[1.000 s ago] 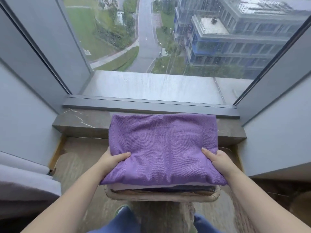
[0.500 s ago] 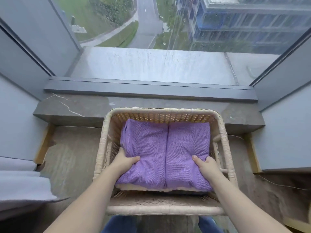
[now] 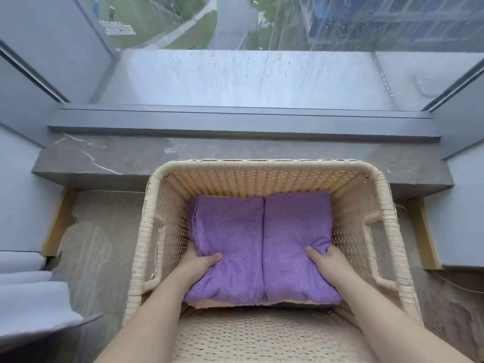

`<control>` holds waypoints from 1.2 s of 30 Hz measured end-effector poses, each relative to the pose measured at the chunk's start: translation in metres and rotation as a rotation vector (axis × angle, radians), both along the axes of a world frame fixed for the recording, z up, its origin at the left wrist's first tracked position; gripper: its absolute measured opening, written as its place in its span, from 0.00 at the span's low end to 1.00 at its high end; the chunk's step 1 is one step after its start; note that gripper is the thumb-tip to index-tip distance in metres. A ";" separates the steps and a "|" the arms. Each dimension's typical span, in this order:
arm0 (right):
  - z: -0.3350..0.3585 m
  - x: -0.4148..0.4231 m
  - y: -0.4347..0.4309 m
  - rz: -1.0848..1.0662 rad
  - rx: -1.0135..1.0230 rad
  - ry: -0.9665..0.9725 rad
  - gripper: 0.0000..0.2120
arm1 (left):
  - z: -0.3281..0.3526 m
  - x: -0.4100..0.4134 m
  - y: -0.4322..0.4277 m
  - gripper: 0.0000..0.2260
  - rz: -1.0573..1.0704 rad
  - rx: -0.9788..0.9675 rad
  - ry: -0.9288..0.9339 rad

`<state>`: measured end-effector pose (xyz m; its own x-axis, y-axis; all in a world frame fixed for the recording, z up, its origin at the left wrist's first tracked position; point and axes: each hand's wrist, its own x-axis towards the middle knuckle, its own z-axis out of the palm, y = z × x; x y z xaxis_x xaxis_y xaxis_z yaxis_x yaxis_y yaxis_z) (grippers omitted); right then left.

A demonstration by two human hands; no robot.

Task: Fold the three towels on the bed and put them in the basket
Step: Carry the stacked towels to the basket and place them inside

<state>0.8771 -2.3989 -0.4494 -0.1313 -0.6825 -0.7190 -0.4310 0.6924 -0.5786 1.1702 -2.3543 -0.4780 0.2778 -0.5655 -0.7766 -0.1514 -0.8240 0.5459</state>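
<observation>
A folded purple towel (image 3: 262,244) lies on top of a stack deep inside the wicker basket (image 3: 264,174). Under its near edge a pale folded towel (image 3: 251,303) shows as a thin strip; anything below that is hidden. My left hand (image 3: 197,263) grips the stack's left side, thumb on the purple cloth and fingers underneath. My right hand (image 3: 326,260) holds the right side the same way. Both forearms reach down over the basket's near rim.
The basket stands on a grey floor (image 3: 97,247) against a stone sill (image 3: 131,158) below a large window (image 3: 248,48). White bedding (image 3: 28,302) juts in at the lower left. Pale walls close in on both sides.
The stack of towels has gone down from above the basket's rim into its depth, with both hands still on it. The view has tilted downward toward the basket.
</observation>
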 end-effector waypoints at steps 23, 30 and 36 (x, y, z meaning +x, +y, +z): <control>0.036 0.019 -0.031 1.268 -0.372 0.850 0.60 | 0.057 -0.014 -0.043 0.55 -1.358 -0.191 -0.955; 0.005 0.006 -0.062 1.472 -0.046 0.946 0.73 | 0.029 -0.001 -0.058 0.70 -1.678 0.271 -1.145; -0.011 -0.003 -0.064 1.638 0.023 1.037 0.74 | 0.005 -0.003 -0.055 0.65 -1.789 0.401 -1.248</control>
